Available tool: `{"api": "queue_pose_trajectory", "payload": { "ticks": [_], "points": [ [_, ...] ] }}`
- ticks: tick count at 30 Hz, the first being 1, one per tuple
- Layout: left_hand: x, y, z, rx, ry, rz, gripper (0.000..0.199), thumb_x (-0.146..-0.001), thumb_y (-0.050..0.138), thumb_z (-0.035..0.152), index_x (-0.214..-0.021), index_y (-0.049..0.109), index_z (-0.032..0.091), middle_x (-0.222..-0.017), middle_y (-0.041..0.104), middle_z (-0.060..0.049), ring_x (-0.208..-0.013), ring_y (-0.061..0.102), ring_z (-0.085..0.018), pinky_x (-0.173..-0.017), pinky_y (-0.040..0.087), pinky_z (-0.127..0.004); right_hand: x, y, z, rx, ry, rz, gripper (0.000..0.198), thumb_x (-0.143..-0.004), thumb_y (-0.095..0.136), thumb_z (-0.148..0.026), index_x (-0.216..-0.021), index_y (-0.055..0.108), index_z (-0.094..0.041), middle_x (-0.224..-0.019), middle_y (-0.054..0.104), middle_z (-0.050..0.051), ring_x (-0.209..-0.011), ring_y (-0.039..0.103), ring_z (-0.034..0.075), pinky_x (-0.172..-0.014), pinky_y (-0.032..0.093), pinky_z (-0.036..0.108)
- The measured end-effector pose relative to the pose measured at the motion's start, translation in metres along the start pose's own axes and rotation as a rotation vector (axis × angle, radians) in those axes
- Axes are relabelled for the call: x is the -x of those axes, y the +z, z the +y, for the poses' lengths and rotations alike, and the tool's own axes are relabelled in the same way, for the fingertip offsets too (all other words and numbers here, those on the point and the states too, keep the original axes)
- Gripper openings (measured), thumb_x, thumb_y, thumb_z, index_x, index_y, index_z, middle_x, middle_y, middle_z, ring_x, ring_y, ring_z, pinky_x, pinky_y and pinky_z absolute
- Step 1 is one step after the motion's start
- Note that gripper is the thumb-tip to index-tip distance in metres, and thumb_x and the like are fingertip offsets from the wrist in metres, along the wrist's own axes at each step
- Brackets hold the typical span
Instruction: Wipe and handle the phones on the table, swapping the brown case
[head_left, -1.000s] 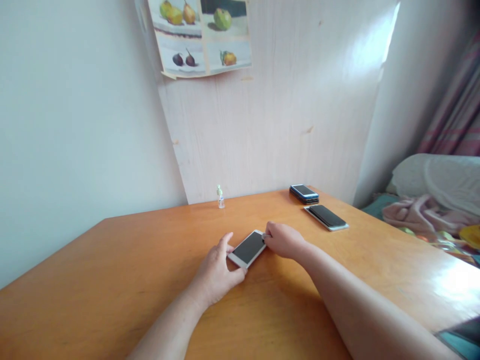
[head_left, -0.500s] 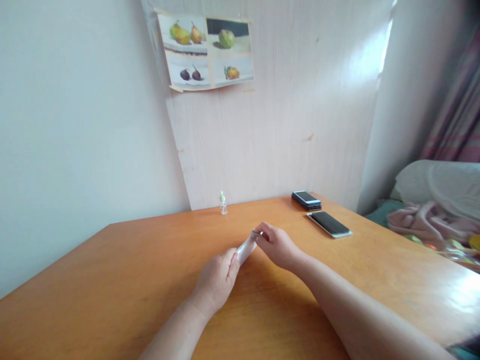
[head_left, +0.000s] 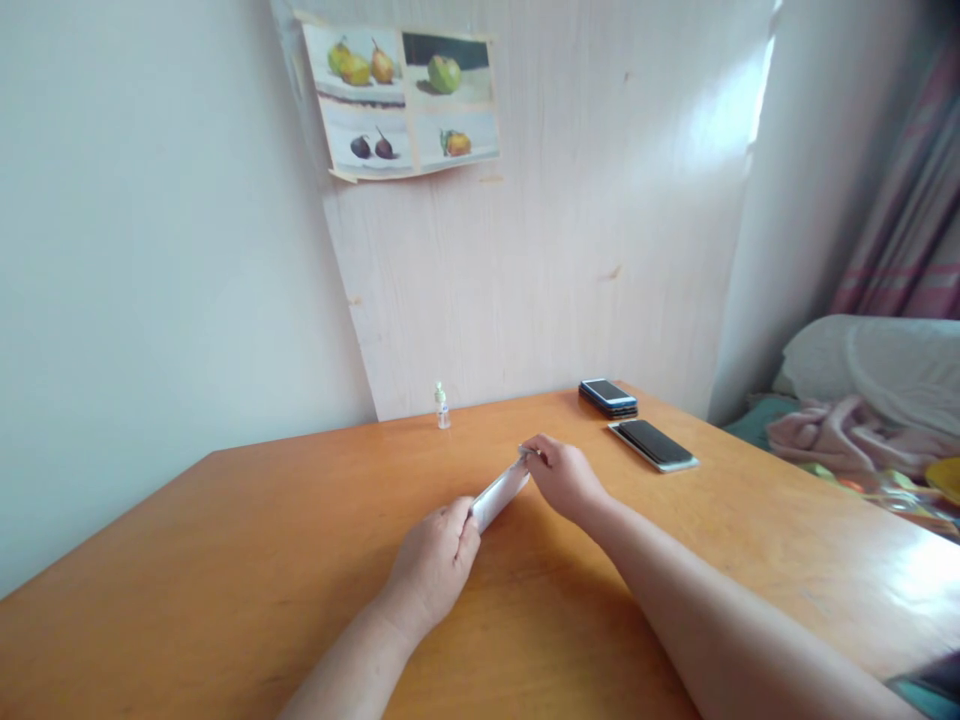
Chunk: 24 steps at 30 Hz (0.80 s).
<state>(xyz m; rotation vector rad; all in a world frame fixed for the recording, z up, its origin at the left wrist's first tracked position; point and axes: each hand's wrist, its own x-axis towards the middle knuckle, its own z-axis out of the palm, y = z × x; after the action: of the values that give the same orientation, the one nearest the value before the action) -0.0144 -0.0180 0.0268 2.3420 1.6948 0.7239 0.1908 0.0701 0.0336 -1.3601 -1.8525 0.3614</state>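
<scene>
A thin, pale, flat item (head_left: 501, 494), whitish and slightly shiny, slants up from left to right above the table. Its near end is in my left hand (head_left: 436, 556), with the fingers wrapped round it and the thumb along its side. At its far upper end, my right hand (head_left: 561, 478) pinches the edge or corner between thumb and fingers. Both hands hide part of the item, so I cannot tell what kind of thing it is. Beyond the hands, a small clear bottle with a pale green top (head_left: 442, 408) stands upright near the wall.
On the orange-brown wooden table (head_left: 247, 560), a stack of phones (head_left: 608, 396) lies at the back right. Nearer, a dark phone (head_left: 657, 443) rests on a pale flat piece. Fruit pictures (head_left: 405, 100) hang on the wall panel. Crumpled bedding (head_left: 847, 440) lies past the right edge.
My right hand has shifted slightly up and right, and more of the pale item's length shows between the hands. My left hand stays nearly in place. The view has turned slightly right.
</scene>
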Motion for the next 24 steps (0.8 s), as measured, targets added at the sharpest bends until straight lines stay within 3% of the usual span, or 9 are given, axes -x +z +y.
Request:
{"api": "queue_pose_trajectory", "payload": {
  "ticks": [5, 7, 9, 13, 15, 17, 22, 24],
  "points": [
    [0.001, 0.000, -0.002, 0.076, -0.010, 0.000, 0.024, -0.098, 0.032, 0.033, -0.092, 0.052, 0.023, -0.085, 0.066, -0.006, -0.076, 0.063, -0.020, -0.063, 0.037, -0.026, 0.030, 0.013, -0.036, -0.157, -0.304, -0.218, 0.024, -0.087, 0.045, -0.017, -0.095, 0.068, -0.022, -0.087, 0.071, 0.001, -0.079, 0.061, 0.014, -0.070, 0.040, 0.021],
    [0.002, 0.000, -0.003, 0.105, 0.001, 0.003, 0.024, -0.098, 0.032, 0.034, -0.092, 0.053, 0.023, -0.086, 0.066, -0.006, -0.078, 0.063, -0.020, -0.064, 0.038, -0.026, 0.036, 0.015, -0.043, -0.170, -0.346, -0.263, 0.024, -0.087, 0.045, -0.017, -0.093, 0.068, -0.022, -0.084, 0.070, 0.001, -0.076, 0.061, 0.013, -0.068, 0.040, 0.021],
    [0.002, 0.000, -0.003, 0.096, -0.006, -0.003, 0.023, -0.098, 0.033, 0.033, -0.091, 0.052, 0.023, -0.083, 0.065, -0.005, -0.076, 0.062, -0.020, -0.064, 0.038, -0.026, 0.029, 0.011, -0.037, -0.140, -0.276, -0.223, 0.023, -0.087, 0.046, -0.018, -0.091, 0.068, -0.021, -0.083, 0.070, 0.001, -0.076, 0.061, 0.014, -0.068, 0.040, 0.021],
    [0.001, -0.001, -0.001, 0.064, -0.008, -0.019, 0.023, -0.097, 0.033, 0.032, -0.093, 0.053, 0.023, -0.081, 0.063, -0.004, -0.075, 0.060, -0.019, -0.064, 0.037, -0.025, 0.000, -0.001, -0.005, -0.057, 0.031, -0.049, 0.022, -0.086, 0.048, -0.022, -0.089, 0.069, -0.020, -0.086, 0.072, 0.004, -0.081, 0.063, 0.017, -0.070, 0.041, 0.024],
    [0.001, -0.001, 0.000, 0.066, -0.010, -0.020, 0.023, -0.097, 0.032, 0.033, -0.093, 0.053, 0.023, -0.080, 0.063, -0.003, -0.074, 0.060, -0.018, -0.063, 0.036, -0.025, -0.006, -0.003, 0.003, -0.035, 0.095, -0.009, 0.023, -0.086, 0.047, -0.021, -0.088, 0.070, -0.019, -0.085, 0.072, 0.004, -0.082, 0.063, 0.018, -0.071, 0.041, 0.024],
    [0.000, 0.000, -0.001, 0.071, -0.021, -0.017, 0.022, -0.097, 0.033, 0.032, -0.092, 0.052, 0.023, -0.078, 0.062, -0.003, -0.073, 0.059, -0.018, -0.062, 0.036, -0.025, -0.002, 0.000, -0.001, -0.053, 0.039, -0.018, 0.023, -0.086, 0.047, -0.020, -0.090, 0.069, -0.020, -0.086, 0.072, 0.004, -0.082, 0.063, 0.017, -0.072, 0.041, 0.024],
    [0.001, 0.001, -0.002, 0.154, -0.032, 0.000, 0.021, -0.097, 0.033, 0.032, -0.087, 0.050, 0.023, -0.079, 0.062, -0.003, -0.071, 0.059, -0.018, -0.061, 0.035, -0.025, 0.029, 0.014, -0.034, -0.173, -0.294, -0.201, 0.025, -0.087, 0.045, -0.017, -0.096, 0.068, -0.021, -0.088, 0.071, 0.001, -0.078, 0.061, 0.014, -0.070, 0.041, 0.021],
    [0.001, 0.001, -0.003, 0.210, -0.025, 0.016, 0.022, -0.097, 0.033, 0.033, -0.086, 0.050, 0.023, -0.080, 0.063, -0.002, -0.071, 0.058, -0.017, -0.062, 0.035, -0.025, 0.030, 0.014, -0.036, -0.159, -0.307, -0.234, 0.025, -0.087, 0.045, -0.017, -0.097, 0.068, -0.021, -0.087, 0.071, 0.001, -0.078, 0.061, 0.014, -0.070, 0.041, 0.021]
  ]
}}
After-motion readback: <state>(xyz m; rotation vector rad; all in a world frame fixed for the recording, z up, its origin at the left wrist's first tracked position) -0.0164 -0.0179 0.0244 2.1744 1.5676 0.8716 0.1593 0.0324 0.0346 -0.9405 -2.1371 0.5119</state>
